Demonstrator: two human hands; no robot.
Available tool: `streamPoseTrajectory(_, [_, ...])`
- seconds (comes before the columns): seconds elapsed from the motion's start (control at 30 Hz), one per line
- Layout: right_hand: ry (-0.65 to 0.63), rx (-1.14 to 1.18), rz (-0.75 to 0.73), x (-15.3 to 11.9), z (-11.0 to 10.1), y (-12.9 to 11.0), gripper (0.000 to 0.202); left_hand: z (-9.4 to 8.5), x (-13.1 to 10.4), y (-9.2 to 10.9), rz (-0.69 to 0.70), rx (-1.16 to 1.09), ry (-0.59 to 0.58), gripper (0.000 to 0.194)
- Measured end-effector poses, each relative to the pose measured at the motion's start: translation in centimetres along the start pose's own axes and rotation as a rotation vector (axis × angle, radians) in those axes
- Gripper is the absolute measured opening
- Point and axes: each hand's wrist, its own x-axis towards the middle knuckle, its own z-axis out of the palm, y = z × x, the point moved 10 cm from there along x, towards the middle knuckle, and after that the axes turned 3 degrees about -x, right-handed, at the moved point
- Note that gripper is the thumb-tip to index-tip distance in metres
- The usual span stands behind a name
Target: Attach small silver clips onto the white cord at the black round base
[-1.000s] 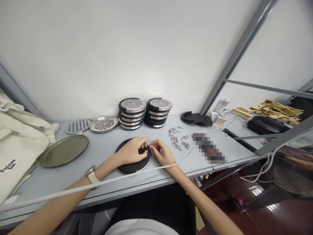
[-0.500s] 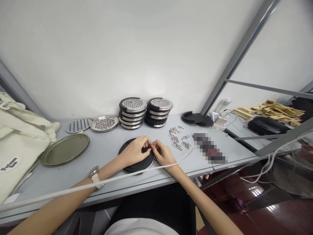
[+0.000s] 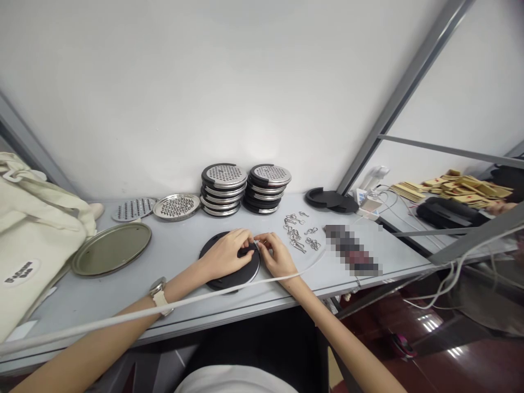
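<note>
A round black disc with a pale rim lies flat on the grey table, partly hidden by my left hand. That hand is closed, its palm over the disc and its fingertips pinching the disc's far right edge. My right hand meets it there, thumb and fingers pinched on a small shiny metal clasp, mostly covered by the fingers. Several loose metal clasps are scattered right of my hands. Behind stand two stacks of round steel graters with black holders, a left stack and a right stack.
Two loose grater plates and an olive oval tray lie at left beside a cream bag. Black holders lie at back right. A white cable crosses before my arms. Another person's hand shows far right.
My right fingers have shifted slightly at the disc's edge, and a bit of shiny metal shows between them. My left hand stays in place. Another person's hand has appeared at far right.
</note>
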Motion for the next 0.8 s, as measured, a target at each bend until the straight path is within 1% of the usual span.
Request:
streamPoseTrajectory(0.13, [-0.033,-0.013,-0.024,0.1,0.0,-0.6,0.02,0.1,-0.1,0.7,0.044,0.046,-0.022,0.009])
streamPoseTrajectory(0.43, [-0.016,-0.051,-0.004,0.0,0.0,-0.4,0.017,0.0,0.0,0.6,0.031,0.096,-0.005,0.007])
streamPoseTrajectory(0.63, [-0.076,-0.008,0.023,-0.2,0.7,-0.6,0.019,0.0,0.0,0.7,0.027,0.107,-0.006,0.006])
streamPoseTrajectory(0.8, [-0.127,0.066,0.097,-0.4,1.1,-0.1,0.021,-0.1,0.0,0.7,0.029,0.105,0.0,0.006])
